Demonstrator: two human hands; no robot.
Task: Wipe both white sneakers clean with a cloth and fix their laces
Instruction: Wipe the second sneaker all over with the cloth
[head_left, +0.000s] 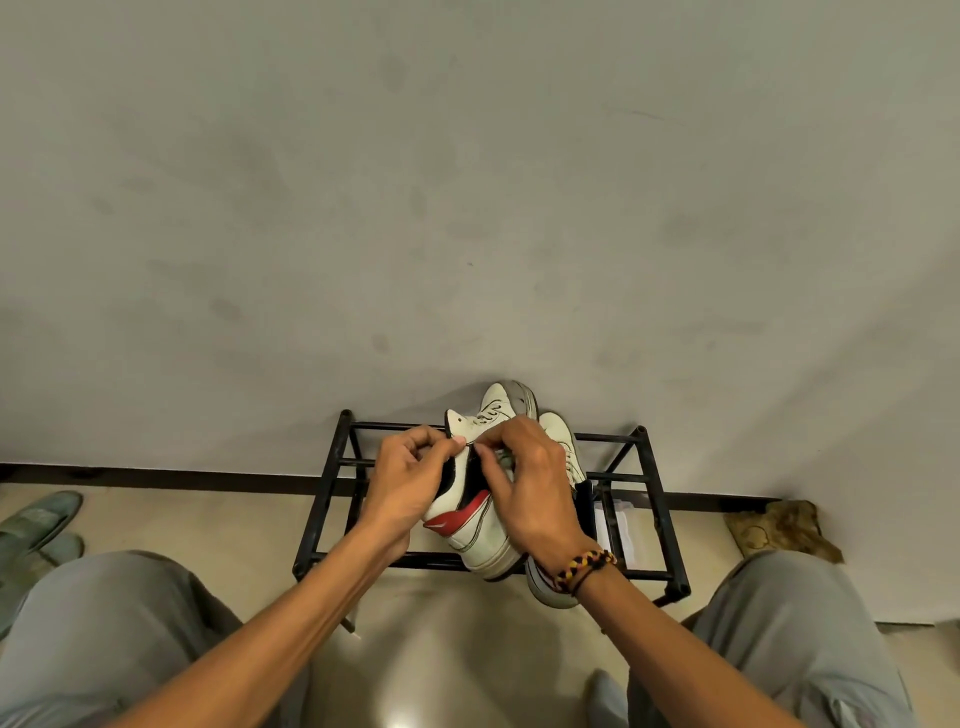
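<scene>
Both hands pinch at the near sneaker (480, 525) on the rack (670, 525): left hand (410, 483) holds its collar, right hand (530, 483) grips narrow at the laces (501, 457) (lace itself mostly hidden). Tug hard and this shoe could slide off the bars, nudging the second sneaker (563, 447).

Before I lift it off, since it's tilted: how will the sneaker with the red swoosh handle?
The sneaker probably holds its shape; its thick sole looks stiff. The collar likely flexes where both hands, left hand and right hand, pinch it. Leaning on the rack, it may tip.

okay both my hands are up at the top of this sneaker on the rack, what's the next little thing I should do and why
Probably draw the lace snug. Your left hand and right hand both pinch at the collar of the near sneaker, which lies tilted on the rack; no cloth is in either hand.
</scene>
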